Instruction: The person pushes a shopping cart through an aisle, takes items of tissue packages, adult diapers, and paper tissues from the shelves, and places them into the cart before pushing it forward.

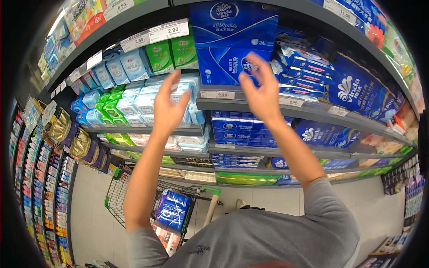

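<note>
Both arms reach forward towards a store shelf. My left hand [171, 104] is raised with nothing in it, thumb and fingers apart, in front of light-blue packs of wet wipes [144, 104]. Fingers spread and slightly blurred, my right hand [263, 90] holds nothing before the lower blue Vinda tissue box [214, 67]; whether its fingertips touch the box cannot be told. Another blue Vinda box [234, 23] stands on top of that one. Right of my right hand lie stacked tissue packs [308, 75], and beyond them a large blue Vinda pack [358, 88].
A wire shopping cart [115, 197] stands at my left, holding a blue tissue pack [173, 209] and red-and-white packs [167, 238]. Its handle [211, 207] lies close to my body. The shelf edge [241, 95] juts out below my right hand. Gold-and-purple bags [77, 137] hang at the left.
</note>
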Motion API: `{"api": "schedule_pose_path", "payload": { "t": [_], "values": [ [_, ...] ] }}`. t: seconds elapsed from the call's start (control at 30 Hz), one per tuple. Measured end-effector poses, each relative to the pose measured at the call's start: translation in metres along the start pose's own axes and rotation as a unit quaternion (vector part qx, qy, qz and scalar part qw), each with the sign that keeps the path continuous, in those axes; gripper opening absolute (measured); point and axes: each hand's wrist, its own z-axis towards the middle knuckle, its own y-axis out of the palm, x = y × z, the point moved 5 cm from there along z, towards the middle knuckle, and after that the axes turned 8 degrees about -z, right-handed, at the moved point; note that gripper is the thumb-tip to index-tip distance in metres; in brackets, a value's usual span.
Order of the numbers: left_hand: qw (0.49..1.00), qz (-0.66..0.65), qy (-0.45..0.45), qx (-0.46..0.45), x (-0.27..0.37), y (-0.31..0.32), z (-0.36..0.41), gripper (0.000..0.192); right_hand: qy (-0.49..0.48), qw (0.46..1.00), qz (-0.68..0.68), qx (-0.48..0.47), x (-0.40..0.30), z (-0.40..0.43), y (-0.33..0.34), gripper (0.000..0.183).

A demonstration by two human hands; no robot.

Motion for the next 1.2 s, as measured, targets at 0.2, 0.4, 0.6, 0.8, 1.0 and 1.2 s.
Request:
{"api": "schedule_pose_path", "payload": {
  "t": [0.2, 0.4, 0.6, 0.8, 1.0, 1.2],
  "values": [
    [0.994, -0.053, -0.063, 0.076, 0.008, 0.038, 0.1, 0.072, 0.009, 0.986, -0.134, 0.101, 0.015, 0.084, -0.016, 0.082],
    [0.968, -0.218, -0.119, 0.036, 0.018, 0.068, 0.124, 0.069, 0.115, 0.985, -0.117, 0.05, 0.043, 0.108, -0.009, 0.09],
    [0.939, -0.326, -0.078, 0.075, 0.01, 0.062, 0.118, 0.068, 0.104, 0.992, -0.053, 0.052, 0.019, 0.093, -0.02, 0.084],
    [0.918, -0.382, -0.067, 0.084, 0.025, 0.061, 0.099, 0.065, -0.022, 0.985, -0.111, 0.127, -0.007, 0.065, -0.03, 0.084],
    [0.91, -0.385, -0.139, 0.073, 0.039, 0.056, 0.08, 0.057, -0.083, 0.982, -0.115, 0.125, -0.033, 0.03, -0.043, 0.082],
    [0.9, -0.357, -0.224, 0.108, 0.036, 0.037, 0.018, 0.058, -0.054, 0.997, -0.022, 0.057, -0.041, -0.018, -0.046, 0.078]
  ]
}}
